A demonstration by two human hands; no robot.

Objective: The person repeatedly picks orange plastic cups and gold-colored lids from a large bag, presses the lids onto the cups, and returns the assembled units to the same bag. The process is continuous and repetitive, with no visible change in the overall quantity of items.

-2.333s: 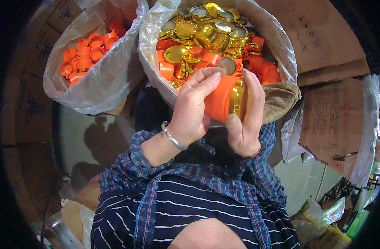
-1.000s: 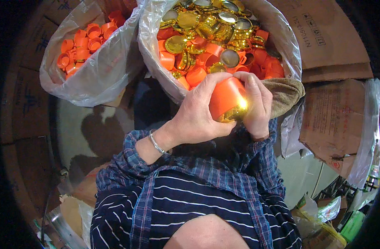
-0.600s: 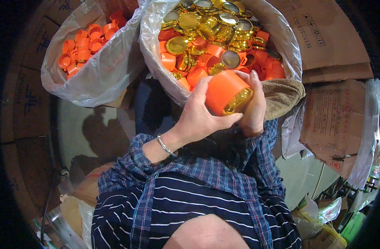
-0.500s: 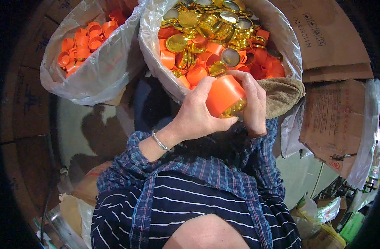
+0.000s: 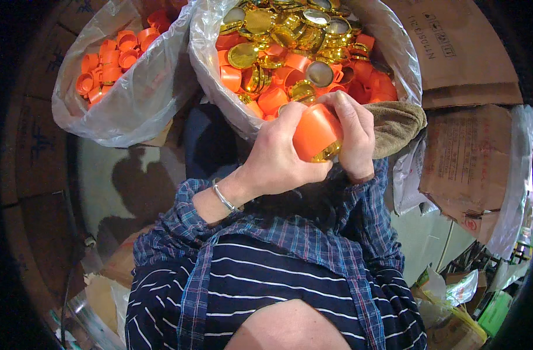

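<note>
Between my two hands is an orange plastic cup [image 5: 316, 132] with a shiny gold lid at its lower end, held tilted in front of my body. My left hand [image 5: 278, 150] wraps its left side, the thumb stretched under the gold end. Fingers of my right hand [image 5: 354, 131] press on the top and right side of the cup. Just beyond my hands, a large bag-lined container [image 5: 411, 64] is filled with orange cups [image 5: 273, 100] and round gold lids [image 5: 242, 56], some silvery on their inner face.
To the left stands another clear-lined container [image 5: 123, 119] of small orange cups [image 5: 110, 73]. A brown cloth [image 5: 394, 129] hangs at the big container's near right rim. Cardboard boxes [image 5: 464, 169] stand at the right, above a clutter of plastic packaging [image 5: 453, 291].
The orange cup has turned a little in my hands, and less of its gold end shows. My right fingers have shifted slightly up and inward over it.
</note>
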